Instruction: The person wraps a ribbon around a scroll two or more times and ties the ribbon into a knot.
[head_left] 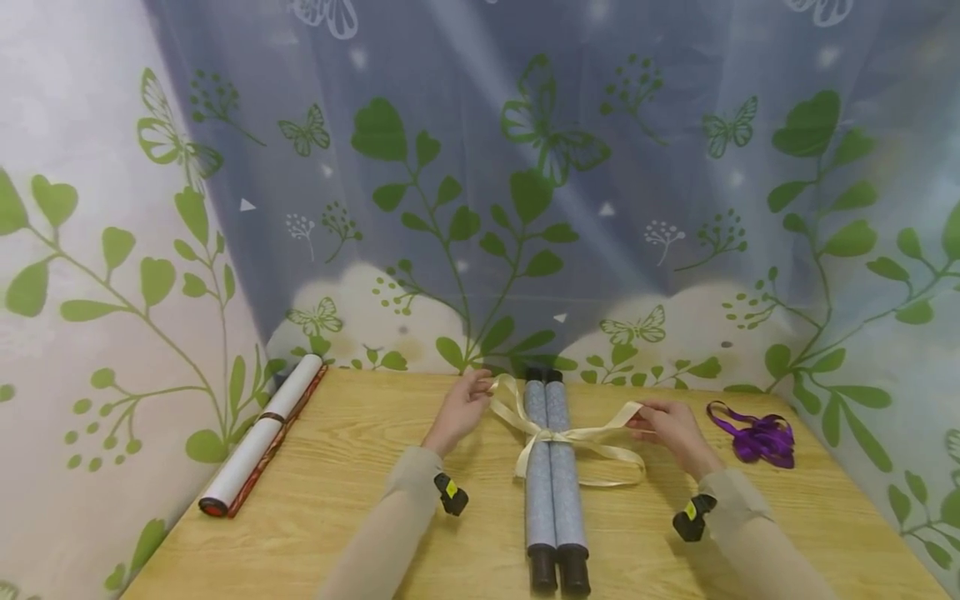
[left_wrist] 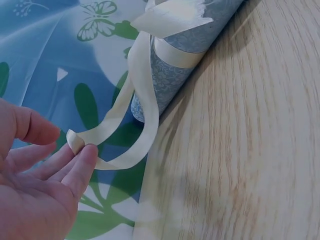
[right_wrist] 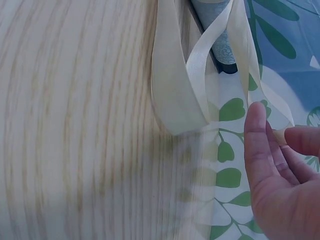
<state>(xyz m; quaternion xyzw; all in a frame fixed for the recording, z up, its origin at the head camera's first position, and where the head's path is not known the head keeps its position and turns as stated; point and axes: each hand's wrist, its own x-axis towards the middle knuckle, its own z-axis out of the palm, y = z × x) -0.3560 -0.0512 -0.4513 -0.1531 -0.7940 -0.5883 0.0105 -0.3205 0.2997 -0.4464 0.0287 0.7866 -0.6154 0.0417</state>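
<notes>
Two grey-blue patterned scrolls point(head_left: 567, 500) lie side by side on the wooden table, with dark knobs at their ends. A cream ribbon point(head_left: 551, 436) is wrapped around them and knotted on top, with loops and tails spreading both ways. At the left, my left hand point(head_left: 462, 408) holds one loop by its outer end; in the left wrist view the ribbon point(left_wrist: 76, 142) folds at the fingertips. My right hand point(head_left: 678, 433) holds a ribbon loop out to the right, between thumb and fingers in the right wrist view. Another ribbon loop point(right_wrist: 172, 90) hangs lower there.
A white scroll point(head_left: 262, 437) with red-brown edging and a dark band lies at the table's left edge. Purple ribbon point(head_left: 761, 440) sits in a loose bundle at the right. A printed curtain point(head_left: 480, 250) with leaves and butterflies stands behind the table.
</notes>
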